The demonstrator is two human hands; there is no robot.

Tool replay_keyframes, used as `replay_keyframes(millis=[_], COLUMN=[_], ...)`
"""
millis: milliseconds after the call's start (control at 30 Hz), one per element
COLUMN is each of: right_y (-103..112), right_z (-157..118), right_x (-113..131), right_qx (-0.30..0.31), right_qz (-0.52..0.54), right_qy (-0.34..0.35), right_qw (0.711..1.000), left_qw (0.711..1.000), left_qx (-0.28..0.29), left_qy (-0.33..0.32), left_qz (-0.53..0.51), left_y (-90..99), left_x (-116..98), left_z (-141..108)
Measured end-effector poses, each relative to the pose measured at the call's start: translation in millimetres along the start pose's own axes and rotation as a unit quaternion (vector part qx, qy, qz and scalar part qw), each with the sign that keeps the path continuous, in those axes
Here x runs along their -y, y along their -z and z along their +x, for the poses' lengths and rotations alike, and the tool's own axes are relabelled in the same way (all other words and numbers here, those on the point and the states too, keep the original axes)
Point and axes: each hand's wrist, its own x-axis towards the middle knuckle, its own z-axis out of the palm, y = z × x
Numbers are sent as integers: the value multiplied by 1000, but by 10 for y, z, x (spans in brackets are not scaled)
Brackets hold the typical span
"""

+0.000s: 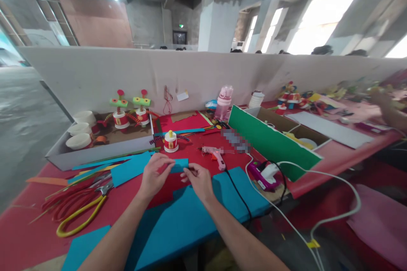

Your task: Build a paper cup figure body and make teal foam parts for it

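Between my hands is a small blue paper piece (180, 165). My left hand (157, 173) pinches its left end, and my right hand (199, 178) pinches its right end. Just beyond them stands a white and red paper cup (171, 142) with a yellow knob on top and dark coiled strips at its sides. A pink glue gun (215, 155) lies right of the cup. Blue sheets (178, 216) cover the table's near edge under my forearms. Another blue sheet (130, 171) lies left of my left hand.
Yellow-handled scissors (84, 216) and red-handled ones lie at the left. Behind them, a box (101, 152) holds cups and two cup figures. At the right are a green-sided box (270, 142), a purple power strip (263, 176) and loose cables. A person's arm shows far right.
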Motion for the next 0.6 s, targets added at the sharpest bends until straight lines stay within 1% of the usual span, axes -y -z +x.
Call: replay_keyframes(millis=[67, 133, 200, 300, 433, 600], right_y=[-20, -39, -50, -47, -36, -41], right_z=[-13, -28, -39, -42, -37, -37], right_x=[-39, -68, -89, -101, -83, -59], right_qx=[12, 23, 28, 28, 26, 33], right_qz=[8, 20, 29, 33, 36, 54], right_qy=[12, 21, 24, 21, 25, 22], right_qw=[1000, 999, 999, 999, 999, 998], left_qw=[997, 990, 985, 979, 974, 974], left_qx=[31, 39, 38, 39, 51, 36], left_qy=[-65, -98, -108, -115, -129, -132], left_qz=[42, 92, 133, 164, 180, 179], left_y=[-39, -88, -126, -148, -150, -171], left_x=[-17, -9, 9, 25, 12, -3], left_z=[-18, -38, -54, -66, -75, -91])
